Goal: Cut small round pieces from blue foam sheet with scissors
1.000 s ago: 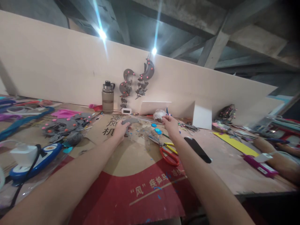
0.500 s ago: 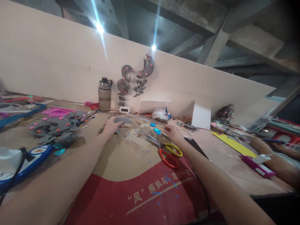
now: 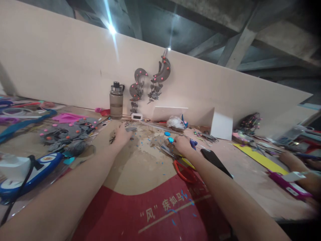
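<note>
My left hand (image 3: pixel 122 136) is over the back of the cardboard, its fingers closed at a flat grey piece (image 3: pixel 130 129), probably felt; the fingertips are partly hidden. My right hand (image 3: pixel 182 145) has its fingertips together at the edge of a small blue flower shape (image 3: pixel 171 140). A second blue piece (image 3: pixel 167 134) lies just behind it. Under my right wrist are scissors with red and yellow handles (image 3: pixel 185 172), blades pointing to the back left. A blue object (image 3: pixel 193 144), partly hidden, shows beside my right hand.
A drink bottle (image 3: pixel 116 102) and a small white display (image 3: pixel 136 116) stand by the partition. Grey hanging ornaments (image 3: pixel 160 72) are on it. A phone (image 3: pixel 216 163) lies right, grey pieces with pink dots (image 3: pixel 67 130) left. Another person's arm (image 3: pixel 293 164) is at far right.
The view has shifted slightly. My right hand has moved left to the blue flower shape, uncovering the blue object beside it. The grey piece at my left hand shows smaller and flatter.
</note>
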Motion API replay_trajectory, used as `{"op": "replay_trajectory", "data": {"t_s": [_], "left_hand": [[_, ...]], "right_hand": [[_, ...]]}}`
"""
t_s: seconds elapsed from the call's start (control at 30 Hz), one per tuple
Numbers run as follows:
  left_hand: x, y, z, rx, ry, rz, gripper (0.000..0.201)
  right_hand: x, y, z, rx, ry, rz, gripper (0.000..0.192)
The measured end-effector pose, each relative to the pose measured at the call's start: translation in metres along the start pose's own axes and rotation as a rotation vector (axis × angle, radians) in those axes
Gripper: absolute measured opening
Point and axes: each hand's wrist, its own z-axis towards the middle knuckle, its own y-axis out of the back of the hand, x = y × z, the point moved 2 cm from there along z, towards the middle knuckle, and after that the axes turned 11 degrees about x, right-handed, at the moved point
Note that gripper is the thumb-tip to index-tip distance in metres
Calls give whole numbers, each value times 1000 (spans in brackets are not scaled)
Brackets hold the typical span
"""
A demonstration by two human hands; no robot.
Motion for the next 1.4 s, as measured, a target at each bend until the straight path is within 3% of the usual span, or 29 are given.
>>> {"op": "replay_trajectory", "data": {"t_s": [0.2, 0.27, 0.33, 0.5, 0.63, 0.77, 1.1, 1.27, 1.4], "left_hand": [[-10, 9, -7, -119, 99, 109, 47], [-20, 9, -11, -180, 22, 134, 41], [-33, 4, -16, -196, -149, 171, 37], [-60, -27, -39, 3, -509, 286, 37], [-64, -42, -55, 188, -635, 343, 36], [-61, -41, -55, 246, -679, 304, 34], [-51, -43, -44, 243, -783, 304, 26], [-47, -44, -42, 240, -795, 307, 24], [-52, -44, -42, 236, -747, 285, 24]], "right_hand": [[-1, 5, -1, 2, -1, 14, 25], [-1, 5, 0, 19, -6, 27, 26], [-1, 4, 2, 45, -6, 34, 23], [3, 5, 5, 72, -5, 5, 21], [6, 5, 4, 72, 14, -48, 20], [8, 6, 4, 60, 30, -96, 21], [1, 19, 4, 37, 71, -143, 29], [-4, 26, -2, -8, 63, -33, 38], [-11, 33, -5, -25, 59, 159, 22]]}}
